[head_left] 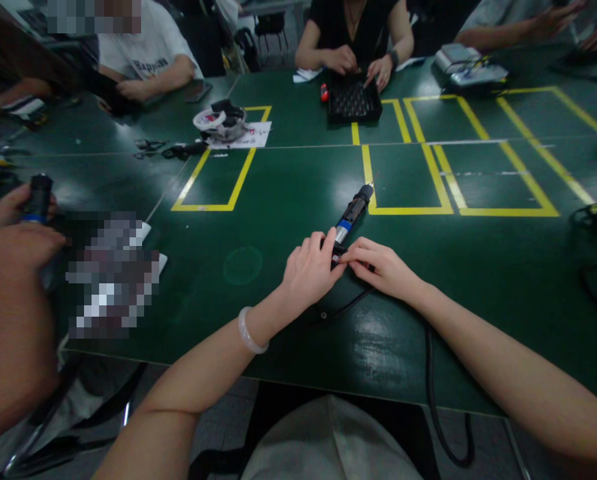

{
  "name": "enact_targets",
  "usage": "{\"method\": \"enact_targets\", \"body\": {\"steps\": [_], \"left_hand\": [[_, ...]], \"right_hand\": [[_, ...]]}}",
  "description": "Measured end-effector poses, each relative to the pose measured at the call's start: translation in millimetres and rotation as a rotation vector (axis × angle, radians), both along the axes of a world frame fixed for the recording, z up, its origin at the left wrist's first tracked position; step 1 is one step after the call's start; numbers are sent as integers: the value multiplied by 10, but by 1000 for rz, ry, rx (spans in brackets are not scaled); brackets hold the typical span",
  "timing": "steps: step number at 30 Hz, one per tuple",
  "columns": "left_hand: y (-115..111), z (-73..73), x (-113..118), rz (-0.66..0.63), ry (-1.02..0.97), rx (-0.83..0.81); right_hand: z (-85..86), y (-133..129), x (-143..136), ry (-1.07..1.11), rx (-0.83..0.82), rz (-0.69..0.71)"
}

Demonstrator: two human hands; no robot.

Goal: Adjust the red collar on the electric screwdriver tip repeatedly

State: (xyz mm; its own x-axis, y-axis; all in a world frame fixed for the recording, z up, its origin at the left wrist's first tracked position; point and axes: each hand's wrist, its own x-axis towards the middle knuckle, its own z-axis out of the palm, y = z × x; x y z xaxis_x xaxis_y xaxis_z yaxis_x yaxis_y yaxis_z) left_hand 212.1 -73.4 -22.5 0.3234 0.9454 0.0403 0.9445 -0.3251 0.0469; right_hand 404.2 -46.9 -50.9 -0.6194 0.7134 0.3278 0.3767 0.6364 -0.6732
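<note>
A pen-shaped electric screwdriver (pixel 349 220), black with a blue band and a silver section, lies slanted over the green table, its thin tip pointing away and to the right. My left hand (pixel 311 267) is closed around its rear part, the fingers over the top. At that same rear end, my right hand (pixel 385 267) is closed in a pinch, fingertips meeting the left ones. Whatever small part sits between the right fingertips is hidden. A black cable (pixel 351 303) runs on the table just under my hands.
Yellow tape (pixel 411 211) marks rectangles on the green table (pixel 288 347). Across it, a person works over a black tray (pixel 355 100). A tape roll (pixel 209 120) lies on white paper. At left, another person's hands hold a dark cylindrical tool (pixel 39 197). A thick cable (pixel 431 373) hangs over the front edge.
</note>
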Motion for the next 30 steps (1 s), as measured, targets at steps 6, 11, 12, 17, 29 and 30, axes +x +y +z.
{"method": "enact_targets", "body": {"steps": [6, 11, 12, 17, 29, 30], "left_hand": [[8, -56, -6, -5, 8, 19], [61, -79, -137, 13, 3, 18], [80, -77, -182, 23, 7, 16], [213, -56, -518, 107, 61, 19], [824, -120, -1849, 469, 63, 11], [884, -137, -1960, 508, 61, 19]], "right_hand": [[-24, 98, 67, 254, -429, -138], [-29, 184, 151, 437, -702, -143], [-31, 194, 159, 466, -724, -150], [-34, 194, 154, 514, -755, -165], [-35, 191, 132, 462, -753, -152], [-37, 193, 132, 459, -751, -151]]}}
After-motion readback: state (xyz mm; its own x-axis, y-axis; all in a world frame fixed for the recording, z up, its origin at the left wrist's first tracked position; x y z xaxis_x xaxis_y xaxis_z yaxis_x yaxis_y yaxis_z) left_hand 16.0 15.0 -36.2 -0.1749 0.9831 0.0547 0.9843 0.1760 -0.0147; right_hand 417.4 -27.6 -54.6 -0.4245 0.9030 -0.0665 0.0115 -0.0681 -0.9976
